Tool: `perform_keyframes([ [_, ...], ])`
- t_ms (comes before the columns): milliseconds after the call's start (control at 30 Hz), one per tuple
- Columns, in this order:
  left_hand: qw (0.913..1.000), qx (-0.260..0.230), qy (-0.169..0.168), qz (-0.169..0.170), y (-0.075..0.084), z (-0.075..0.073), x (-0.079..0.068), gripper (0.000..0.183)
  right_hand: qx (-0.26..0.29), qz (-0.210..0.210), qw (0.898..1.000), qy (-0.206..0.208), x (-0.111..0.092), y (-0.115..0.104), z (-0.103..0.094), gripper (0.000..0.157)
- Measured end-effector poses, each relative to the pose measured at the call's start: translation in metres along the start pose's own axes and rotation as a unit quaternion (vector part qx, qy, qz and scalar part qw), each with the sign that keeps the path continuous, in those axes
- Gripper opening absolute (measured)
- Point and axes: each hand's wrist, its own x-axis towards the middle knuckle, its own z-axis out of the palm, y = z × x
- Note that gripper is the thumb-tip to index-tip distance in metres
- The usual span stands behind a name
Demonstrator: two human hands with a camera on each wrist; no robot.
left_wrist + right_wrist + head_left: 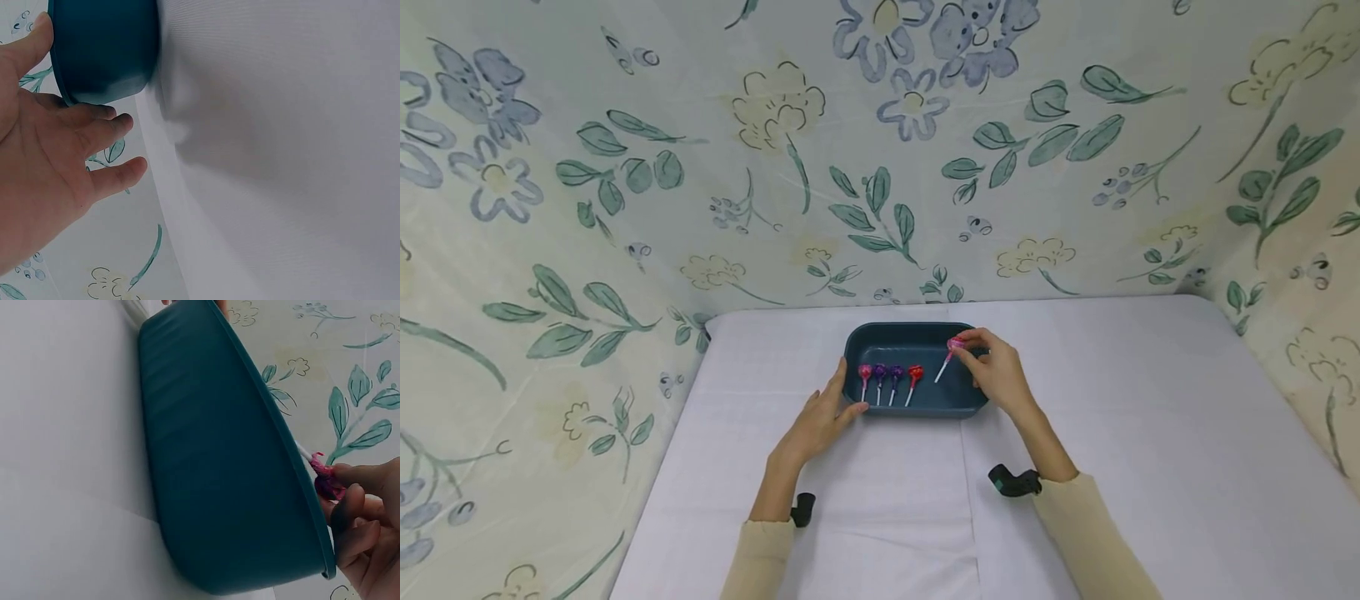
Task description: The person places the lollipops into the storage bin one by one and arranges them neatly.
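A dark teal tray (917, 412) stands on the white-covered table. In its left half several lollipops lie in a row: a pink lollipop (865, 372), two purple ones (888, 372) and a red lollipop (915, 372), sticks toward the front rim. My right hand (1000, 375) pinches another pink lollipop (955, 343) by its wrapped head over the tray's right part, its white stick slanting down-left. The right wrist view shows that lollipop's pink wrapper (328, 481) between thumb and fingers, beside the rim. My left hand (820, 423) rests against the tray's left end, thumb at the front rim, fingers fairly straight and spread.
A white cloth (880, 500) with a crease covers the table. Behind and at the sides hangs a floral curtain (880, 208). Each wrist wears a small black camera, one on the left wrist (803, 508) and one on the right wrist (1013, 481).
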Motion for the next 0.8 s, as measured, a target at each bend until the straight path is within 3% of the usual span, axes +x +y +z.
perform_keyframes([
  [167, 1.0, 0.001, -0.001, -0.002, 0.0, 0.0, 0.0, 0.092, -0.095, 0.0, 0.994, -0.06, 0.004, -0.008, 0.013, 0.029],
  [400, 0.9999, -0.005, -0.005, -0.012, 0.003, 0.0, 0.0, 0.09, -0.207, -0.024, 0.974, -0.086, 0.01, -0.009, 0.031, 0.022],
  [600, 0.9999, -0.004, -0.002, -0.012, 0.003, -0.001, -0.001, 0.091, -0.253, -0.017, 0.963, -0.088, 0.013, -0.007, 0.041, 0.022],
  [800, 0.9999, -0.007, -0.004, -0.015, 0.002, 0.0, 0.001, 0.09, -0.265, -0.015, 0.959, -0.1, 0.014, -0.007, 0.046, 0.023],
])
